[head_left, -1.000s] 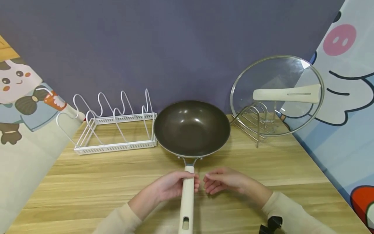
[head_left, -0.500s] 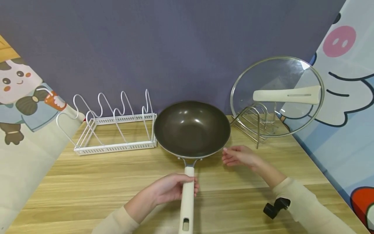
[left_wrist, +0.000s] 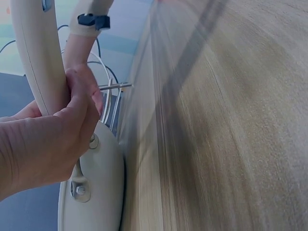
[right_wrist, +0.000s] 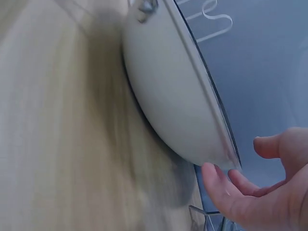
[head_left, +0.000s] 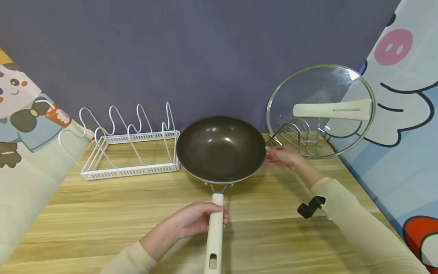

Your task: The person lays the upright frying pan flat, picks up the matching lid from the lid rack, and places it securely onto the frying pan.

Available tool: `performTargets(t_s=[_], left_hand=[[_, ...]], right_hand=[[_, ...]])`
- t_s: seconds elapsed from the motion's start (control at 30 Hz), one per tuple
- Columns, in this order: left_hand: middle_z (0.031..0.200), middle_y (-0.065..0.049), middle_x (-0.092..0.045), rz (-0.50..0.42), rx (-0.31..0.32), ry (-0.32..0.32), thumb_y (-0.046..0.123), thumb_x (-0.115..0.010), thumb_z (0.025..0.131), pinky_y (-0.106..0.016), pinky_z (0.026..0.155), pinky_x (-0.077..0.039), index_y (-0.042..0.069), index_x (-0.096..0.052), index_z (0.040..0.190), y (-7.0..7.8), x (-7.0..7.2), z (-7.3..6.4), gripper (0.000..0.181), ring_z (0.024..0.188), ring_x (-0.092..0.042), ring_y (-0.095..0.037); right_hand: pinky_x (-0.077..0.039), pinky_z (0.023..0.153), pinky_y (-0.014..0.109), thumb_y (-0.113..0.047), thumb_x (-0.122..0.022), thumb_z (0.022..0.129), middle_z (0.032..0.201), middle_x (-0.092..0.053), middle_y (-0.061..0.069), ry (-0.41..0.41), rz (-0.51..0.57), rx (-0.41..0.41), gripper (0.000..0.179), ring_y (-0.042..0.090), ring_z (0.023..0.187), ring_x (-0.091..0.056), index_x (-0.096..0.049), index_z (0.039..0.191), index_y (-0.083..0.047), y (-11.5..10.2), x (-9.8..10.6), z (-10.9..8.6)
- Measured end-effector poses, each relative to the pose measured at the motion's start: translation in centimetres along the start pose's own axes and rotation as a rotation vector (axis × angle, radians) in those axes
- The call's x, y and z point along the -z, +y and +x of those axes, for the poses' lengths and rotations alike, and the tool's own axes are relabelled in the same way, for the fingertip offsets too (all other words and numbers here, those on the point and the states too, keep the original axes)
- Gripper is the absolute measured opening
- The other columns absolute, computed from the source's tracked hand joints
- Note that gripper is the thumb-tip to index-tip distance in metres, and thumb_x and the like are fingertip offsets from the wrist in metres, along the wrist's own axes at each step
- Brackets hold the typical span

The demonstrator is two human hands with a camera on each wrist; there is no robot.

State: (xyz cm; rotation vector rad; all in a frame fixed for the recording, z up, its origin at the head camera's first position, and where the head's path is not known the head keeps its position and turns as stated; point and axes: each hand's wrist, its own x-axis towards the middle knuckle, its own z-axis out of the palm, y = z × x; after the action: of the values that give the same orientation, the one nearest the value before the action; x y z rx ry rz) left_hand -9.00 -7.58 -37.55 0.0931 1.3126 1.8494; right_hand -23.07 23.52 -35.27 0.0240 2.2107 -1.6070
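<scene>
One hold is complete: your left hand (head_left: pixel 193 220) clasps the cream handle (head_left: pixel 214 238) on the near side of the nonstick wok (head_left: pixel 220 152), thumb over the top and fingers wrapped round. Beyond that grip, the wok itself seems to rest on the wood-grain table (head_left: pixel 273 232), dark bowl facing up; as far as the pictures show, lifting is not yet done. At the wok's right rim, your right hand (head_left: pixel 282 156) has thumb and fingers apart, clamped on nothing; the fingertips meet or nearly meet the rim, and which of the two cannot be told. Judging from this, a second, two-handed hold is what is left to complete. Just left of the wok stands the white pan rack (head_left: pixel 131 171), and the wok is not set in it. On the wok's right, the steel wire rack (head_left: pixel 299 139) bears the glass lid (head_left: pixel 345 85) on edge; neither of your hands is holding it, and the wok is uncovered.
</scene>
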Motion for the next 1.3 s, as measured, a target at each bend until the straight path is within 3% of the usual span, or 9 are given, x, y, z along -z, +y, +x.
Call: performTargets(t_s=[0.27,0.37,0.5,0.6,0.73,0.87,1.0,1.13,1.3], left_hand=[[0.097,-0.004,-0.06,0.005,-0.007,0.005,0.013,-0.049,0.095,-0.028,0.093,-0.054,-0.009,-0.038,0.125,0.1,0.2,-0.2,0.039,0.091,-0.062,-0.012],[0.097,-0.004,-0.06,0.007,-0.01,0.006,0.012,-0.049,0.094,-0.028,0.092,-0.054,-0.01,-0.037,0.126,0.1,0.4,-0.3,0.041,0.091,-0.062,-0.012],[0.097,-0.005,-0.06,0.005,-0.01,0.01,0.012,-0.049,0.095,-0.027,0.092,-0.054,-0.011,-0.037,0.127,0.2,0.5,-0.4,0.041,0.09,-0.062,-0.012],[0.097,-0.005,-0.06,0.001,-0.011,0.021,0.013,-0.049,0.095,-0.026,0.09,-0.055,-0.011,-0.038,0.126,0.2,0.5,-0.5,0.041,0.09,-0.062,-0.012],[0.098,-0.006,-0.06,0.0,-0.01,0.022,0.012,-0.049,0.094,-0.025,0.089,-0.055,-0.01,-0.038,0.126,0.2,0.6,-0.4,0.04,0.09,-0.062,-0.012],[0.097,-0.005,-0.06,0.005,-0.008,0.017,0.012,-0.049,0.095,-0.026,0.09,-0.054,-0.01,-0.037,0.127,0.2,0.6,-0.4,0.041,0.09,-0.062,-0.012],[0.097,-0.004,-0.06,0.01,-0.008,0.023,0.012,-0.049,0.095,-0.027,0.092,-0.054,-0.009,-0.039,0.126,0.1,0.6,-0.6,0.038,0.09,-0.062,-0.012],[0.096,-0.004,-0.06,0.017,-0.013,0.027,0.012,-0.049,0.095,-0.025,0.089,-0.054,-0.008,-0.041,0.124,0.0,0.5,-0.7,0.037,0.09,-0.062,-0.012],[0.095,-0.005,-0.062,0.028,-0.015,0.053,0.013,-0.051,0.095,-0.025,0.087,-0.055,-0.011,-0.04,0.126,0.0,0.5,-0.8,0.041,0.09,-0.063,-0.013]], right_hand=[[-0.049,0.105,0.04,-0.025,-0.045,0.101,0.088,-0.065,-0.003,0.071,-0.068,-0.018,0.057,-0.002,0.074,-0.061,-0.033,0.139,0.016,-1.7,0.6,3.1],[-0.052,0.101,0.037,-0.023,-0.047,0.101,0.085,-0.064,-0.004,0.104,-0.048,-0.031,0.057,-0.001,0.071,-0.061,-0.032,0.139,0.016,-2.4,0.6,4.0],[-0.057,0.09,0.027,-0.024,-0.048,0.1,0.111,-0.063,0.016,0.144,-0.092,-0.035,0.061,0.003,0.076,-0.062,-0.027,0.142,0.016,-3.1,0.4,4.7],[-0.055,0.097,0.032,-0.026,-0.047,0.1,0.135,-0.049,0.028,0.161,-0.173,-0.033,0.062,0.014,0.092,-0.063,-0.028,0.142,0.015,-3.4,0.1,5.0],[-0.048,0.106,0.04,-0.027,-0.047,0.1,0.139,-0.045,0.029,0.194,-0.255,-0.047,0.058,0.023,0.104,-0.058,-0.035,0.14,0.014,-3.5,-0.1,5.6],[-0.05,0.104,0.04,-0.025,-0.048,0.1,0.13,-0.048,0.026,0.223,-0.268,-0.065,0.056,0.01,0.081,-0.059,-0.038,0.138,0.014,-3.4,0.0,6.2],[-0.055,0.096,0.033,-0.021,-0.05,0.099,0.133,-0.048,0.028,0.217,-0.247,-0.065,0.051,0.0,0.062,-0.055,-0.041,0.137,0.013,-3.0,0.2,6.7],[-0.058,0.088,0.027,-0.017,-0.052,0.098,0.141,-0.045,0.03,0.229,-0.205,-0.064,0.05,-0.003,0.06,-0.056,-0.041,0.138,0.011,-2.5,0.5,7.1],[-0.057,0.09,0.028,-0.014,-0.054,0.096,0.141,-0.046,0.028,0.258,-0.194,-0.062,0.048,-0.003,0.058,-0.055,-0.044,0.137,0.008,-2.1,0.6,7.4]])
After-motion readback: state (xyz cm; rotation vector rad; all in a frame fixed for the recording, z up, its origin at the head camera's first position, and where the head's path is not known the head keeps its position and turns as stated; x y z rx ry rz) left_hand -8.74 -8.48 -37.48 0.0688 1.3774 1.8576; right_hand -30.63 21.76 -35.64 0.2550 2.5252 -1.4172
